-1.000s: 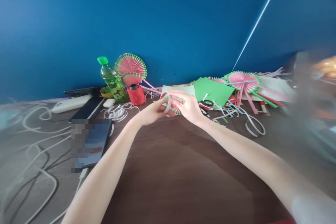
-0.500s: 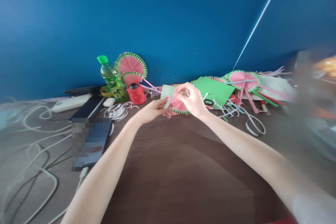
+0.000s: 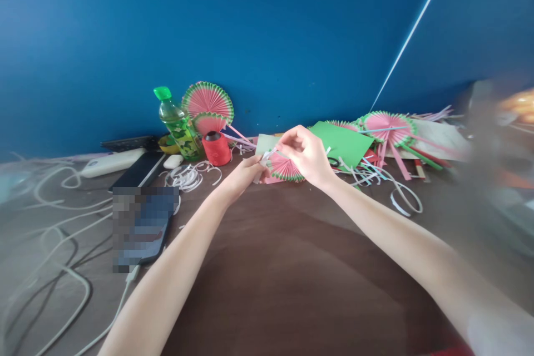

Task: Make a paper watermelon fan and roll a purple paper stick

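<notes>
My left hand [image 3: 247, 172] is closed, its thumb and fingers pinching a narrow white strip [image 3: 266, 157] that looks like tape or paper. Thumb and forefinger of my right hand [image 3: 307, 157] pinch together at the strip's upper right end. Just behind and below my right fingers is a pleated pink paper fan [image 3: 286, 169] with a green edge. Its right side is hidden by my right hand, and I cannot tell whether my left fingers also hold its left edge. Behind the hands lies a pale green sheet [image 3: 263, 143].
To the left stand a red tape roll [image 3: 217, 150], a green-capped bottle [image 3: 177, 125] and another pleated fan [image 3: 207, 104]. White curled strips [image 3: 187, 177], a phone [image 3: 146, 228] and cables lie nearby. Right are a green sheet [image 3: 344, 143], a fan [image 3: 387, 127] and paper scraps [image 3: 369, 173].
My right fingers have moved slightly left and down to the strip's end. My left hand has shifted a little left, and the strip now stretches between both hands.
</notes>
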`<state>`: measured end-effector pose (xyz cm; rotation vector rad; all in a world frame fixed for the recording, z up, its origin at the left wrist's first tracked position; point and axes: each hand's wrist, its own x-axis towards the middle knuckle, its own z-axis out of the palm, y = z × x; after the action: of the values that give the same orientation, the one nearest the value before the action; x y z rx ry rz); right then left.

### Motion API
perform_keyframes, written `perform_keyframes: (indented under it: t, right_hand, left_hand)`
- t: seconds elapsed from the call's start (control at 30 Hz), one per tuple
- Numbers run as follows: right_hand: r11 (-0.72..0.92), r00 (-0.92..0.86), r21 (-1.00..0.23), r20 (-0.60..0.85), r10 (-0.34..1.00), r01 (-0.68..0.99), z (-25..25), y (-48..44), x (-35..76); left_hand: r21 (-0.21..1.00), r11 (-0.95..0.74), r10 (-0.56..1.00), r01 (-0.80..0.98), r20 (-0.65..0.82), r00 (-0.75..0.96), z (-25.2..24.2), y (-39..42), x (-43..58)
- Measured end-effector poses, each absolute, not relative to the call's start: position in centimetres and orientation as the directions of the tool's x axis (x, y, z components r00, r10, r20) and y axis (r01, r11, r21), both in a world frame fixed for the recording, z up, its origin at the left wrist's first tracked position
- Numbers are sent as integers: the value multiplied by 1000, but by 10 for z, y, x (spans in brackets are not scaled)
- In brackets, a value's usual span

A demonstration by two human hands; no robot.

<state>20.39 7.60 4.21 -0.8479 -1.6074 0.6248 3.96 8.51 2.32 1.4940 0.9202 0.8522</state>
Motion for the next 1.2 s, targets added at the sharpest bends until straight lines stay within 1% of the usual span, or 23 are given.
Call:
perform_keyframes:
  t: [0.13, 0.2, 0.3, 0.43, 0.53, 0.77, 0.9, 1.07, 1.2]
  right_hand:
    - [601, -114, -783, 590, 800, 160, 44, 73, 203]
    - [594, -109, -789, 584, 804, 155, 44, 73, 203]
    - [588, -104, -796, 579, 809, 141, 45, 74, 203]
    - [570, -91, -812, 563, 822, 122, 44, 74, 202]
    - [557, -75, -823, 551, 831, 113, 43, 75, 202]
    - [507, -56, -857, 503, 862, 97, 42, 73, 200]
    - [528, -118, -845, 517, 848, 91, 38, 66, 194]
    - [541, -200, -837, 518, 831, 83, 35, 60, 189]
    - [540, -187, -837, 519, 834, 88, 36, 61, 190]
  left_hand:
    - [999, 34, 930, 1, -32, 366, 25, 82, 43]
    - [1000, 23, 936, -2, -21, 351, 24, 80, 45]
    - [996, -67, 940, 52, 46, 337, 22, 80, 49]
    - [972, -161, 962, 172, 116, 246, 18, 79, 52]
    - [963, -159, 975, 216, 118, 191, 18, 78, 54]
    - [951, -142, 985, 274, 108, 134, 18, 76, 55]
    - [938, -179, 981, 298, 149, 122, 14, 79, 54]
    - [930, -178, 983, 320, 157, 91, 13, 79, 53]
    - [931, -188, 982, 313, 168, 91, 9, 82, 52]
